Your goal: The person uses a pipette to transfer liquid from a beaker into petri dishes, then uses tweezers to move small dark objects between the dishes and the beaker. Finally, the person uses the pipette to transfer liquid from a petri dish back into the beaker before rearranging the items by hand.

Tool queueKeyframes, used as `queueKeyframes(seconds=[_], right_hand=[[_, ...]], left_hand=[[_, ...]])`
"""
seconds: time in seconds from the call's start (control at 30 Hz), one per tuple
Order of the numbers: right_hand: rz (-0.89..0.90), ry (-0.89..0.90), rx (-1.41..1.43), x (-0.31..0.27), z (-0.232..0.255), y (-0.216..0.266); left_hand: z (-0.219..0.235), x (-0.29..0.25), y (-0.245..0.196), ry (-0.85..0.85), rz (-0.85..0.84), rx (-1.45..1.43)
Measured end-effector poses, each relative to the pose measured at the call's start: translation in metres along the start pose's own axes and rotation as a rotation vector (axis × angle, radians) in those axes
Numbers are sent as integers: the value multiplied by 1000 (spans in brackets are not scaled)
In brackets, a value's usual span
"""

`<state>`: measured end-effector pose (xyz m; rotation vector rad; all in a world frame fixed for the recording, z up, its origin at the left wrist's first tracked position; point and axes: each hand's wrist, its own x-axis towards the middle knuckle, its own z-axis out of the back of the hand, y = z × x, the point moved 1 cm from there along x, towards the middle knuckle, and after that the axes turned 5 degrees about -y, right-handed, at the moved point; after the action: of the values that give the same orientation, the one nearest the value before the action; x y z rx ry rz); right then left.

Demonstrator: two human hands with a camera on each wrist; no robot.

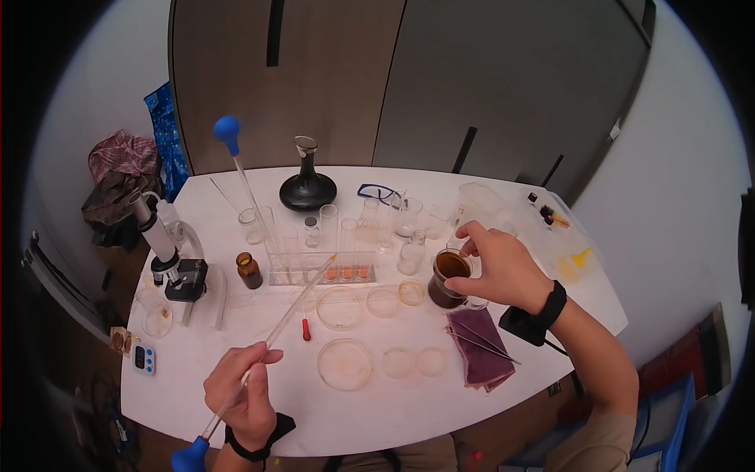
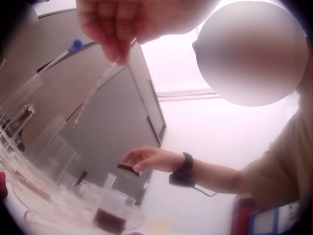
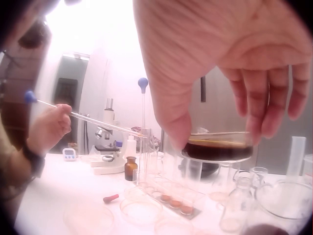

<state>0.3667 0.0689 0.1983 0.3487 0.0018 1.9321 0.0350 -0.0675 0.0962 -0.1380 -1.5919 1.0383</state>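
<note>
My left hand (image 1: 242, 392) grips a long glass pipette (image 1: 295, 305) by its shaft. Its blue rubber bulb (image 1: 189, 456) is at the near end, and the tip slants up over the test tube rack (image 1: 275, 274). Between thumb and fingertips, my right hand (image 1: 505, 263) pinches the rim of a small clear petri dish (image 3: 217, 147) holding dark brown liquid. In the left wrist view, the dish hangs above and to the right of a glass beaker (image 2: 110, 219) with similar dark liquid. Seen from the head, dish and beaker overlap.
Several petri dishes (image 1: 344, 363) lie in front of the rack. A purple cloth (image 1: 476, 366) with metal tools sits at right. At left stand a microscope (image 1: 169, 256), timer (image 1: 143, 359) and amber bottle (image 1: 249, 271). Behind are a dark decanter (image 1: 307, 191), glassware and another blue-bulbed pipette (image 1: 226, 130).
</note>
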Motion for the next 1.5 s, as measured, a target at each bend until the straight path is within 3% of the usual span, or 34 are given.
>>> queueKeyframes(seconds=[0.27,0.4,0.53,0.8,0.9,1.0,1.5], right_hand=[[-122,-27,-98,-3,7,-72],[-69,-46,-219,4,0,-86],[8,3,-442,13,-7,-75],[486,-12,-830,30,-23,-52],[599,18,-948,36,-23,-41],[679,42,-1045,38,-21,-27],[663,93,-1190,54,-22,-10]], left_hand=[[-28,2,-4,29,-4,-62],[-35,5,-6,43,8,-80],[-38,4,2,41,50,-97],[-28,4,7,35,44,-129],[-22,4,11,80,11,-148],[-21,6,8,17,76,-169],[-13,9,14,-27,56,-260]])
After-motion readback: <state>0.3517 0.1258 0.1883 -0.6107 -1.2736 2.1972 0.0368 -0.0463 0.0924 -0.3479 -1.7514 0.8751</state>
